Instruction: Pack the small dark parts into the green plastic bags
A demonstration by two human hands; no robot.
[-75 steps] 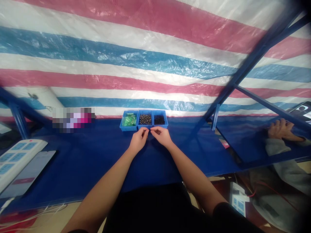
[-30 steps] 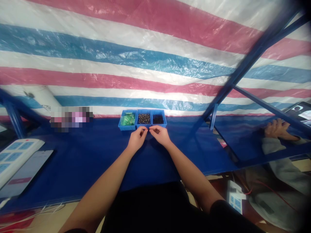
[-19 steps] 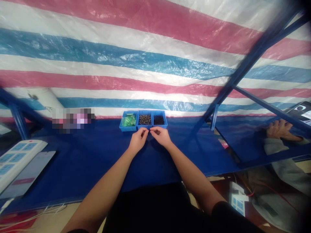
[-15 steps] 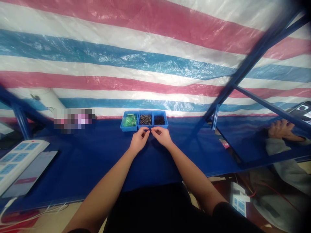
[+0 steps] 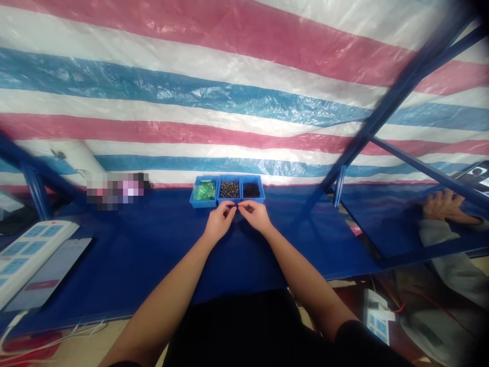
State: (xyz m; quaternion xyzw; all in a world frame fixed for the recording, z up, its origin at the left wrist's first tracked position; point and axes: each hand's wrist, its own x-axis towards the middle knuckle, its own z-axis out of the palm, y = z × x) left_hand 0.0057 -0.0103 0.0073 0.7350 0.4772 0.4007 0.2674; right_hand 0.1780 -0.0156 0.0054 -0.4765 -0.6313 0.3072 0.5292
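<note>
My left hand and my right hand meet fingertip to fingertip, just in front of three blue bins. Both are closed in a pinch; a tiny dark piece seems to sit between the fingertips, too small to name. The left bin holds green plastic packets. In the middle bin lie many small brass-and-dark metal pieces. Small black pieces fill the right bin.
A white power strip and a phone-like tablet lie at the left of the blue table. Blue metal posts rise on both sides. Beyond the right frame, another person's hands rest on a surface. Striped sheeting hangs behind.
Almost nothing differs. The view has shifted very slightly, and both hands keep their pinch in the same place before the bins.
</note>
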